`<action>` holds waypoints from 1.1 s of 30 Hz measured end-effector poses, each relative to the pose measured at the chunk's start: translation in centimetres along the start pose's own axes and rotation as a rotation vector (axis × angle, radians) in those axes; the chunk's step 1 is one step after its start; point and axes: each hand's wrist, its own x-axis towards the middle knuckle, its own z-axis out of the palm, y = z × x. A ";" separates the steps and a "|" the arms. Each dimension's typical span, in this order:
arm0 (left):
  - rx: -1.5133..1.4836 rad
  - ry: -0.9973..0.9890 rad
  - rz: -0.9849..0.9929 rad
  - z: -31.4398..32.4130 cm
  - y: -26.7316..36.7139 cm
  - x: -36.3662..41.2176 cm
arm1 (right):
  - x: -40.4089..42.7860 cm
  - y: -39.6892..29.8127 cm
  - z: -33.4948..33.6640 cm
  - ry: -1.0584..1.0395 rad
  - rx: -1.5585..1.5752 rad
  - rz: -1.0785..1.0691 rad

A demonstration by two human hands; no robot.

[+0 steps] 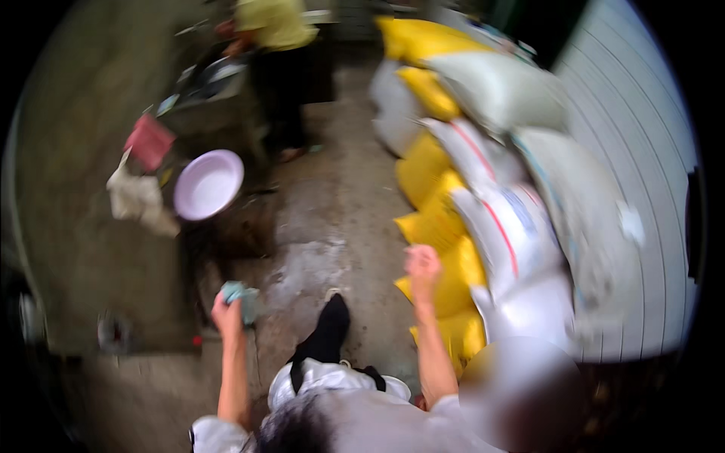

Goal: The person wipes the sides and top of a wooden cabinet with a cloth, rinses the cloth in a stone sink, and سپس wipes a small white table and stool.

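My left hand (pixel 226 312) grips a crumpled pale green cloth (pixel 243 301), which hangs out past the fingers. Out in front on the other side, my right hand (pixel 423 265) is blurred, with its fingers curled in and nothing visible in it. That hand appears over or beside a stack of yellow sacks (pixel 444 272); contact cannot be made out. Between my arms, one dark-clad leg (pixel 328 325) reaches forward over the wet concrete floor (pixel 308 255).
White woven sacks (pixel 515 238) are piled along the right, against a ribbed white wall (pixel 623 141). At left are a lilac basin (pixel 209 186), a pink container (pixel 149 141) and a beige cloth (pixel 136 195). Ahead, a person in a yellow top (pixel 274 25) stands at a counter (pixel 209 107).
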 end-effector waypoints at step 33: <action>-0.164 0.047 -0.087 44.2 14.5 45.4 | 62.3 10.7 16.4 -0.613 0.079 0.492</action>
